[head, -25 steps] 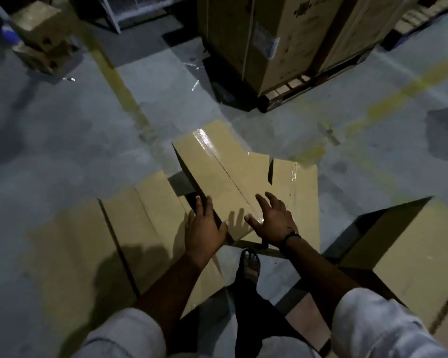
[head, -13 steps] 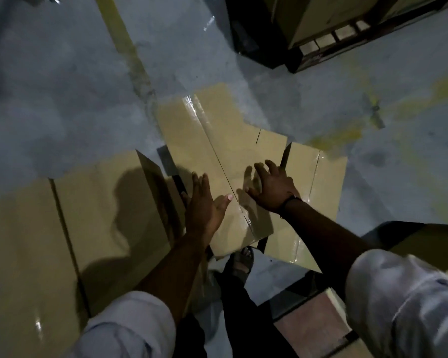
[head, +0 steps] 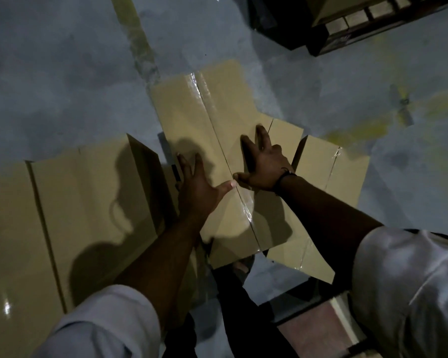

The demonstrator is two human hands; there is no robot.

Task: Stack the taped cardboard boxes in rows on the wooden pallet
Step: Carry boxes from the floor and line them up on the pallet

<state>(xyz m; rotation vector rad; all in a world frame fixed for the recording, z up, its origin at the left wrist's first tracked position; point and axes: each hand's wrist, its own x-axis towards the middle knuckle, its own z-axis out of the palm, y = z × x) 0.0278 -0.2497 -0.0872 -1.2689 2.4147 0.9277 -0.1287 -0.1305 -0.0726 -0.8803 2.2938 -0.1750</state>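
Observation:
A taped cardboard box (head: 192,117) lies below me on the grey floor, with a shiny tape seam running down its top. My left hand (head: 199,187) rests flat on the top, left of the seam, fingers spread. My right hand (head: 261,161) lies flat to the right of the seam, fingers spread, a dark band on its wrist. Neither hand grips the box. A second taped box (head: 329,177) sits beside it on the right. The wooden pallet (head: 357,19) is at the top right, with large cartons on it.
A bigger cardboard box (head: 88,202) stands on the left, with another box (head: 8,241) at the far left edge. A yellow floor line (head: 137,37) runs away from me. My sandalled foot (head: 243,270) is just under the box's near edge. A reddish surface (head: 318,332) lies lower right.
The view has tilted down and closer to the box. Both hands slid forward along the box top and now lie spread on either side of the tape seam.

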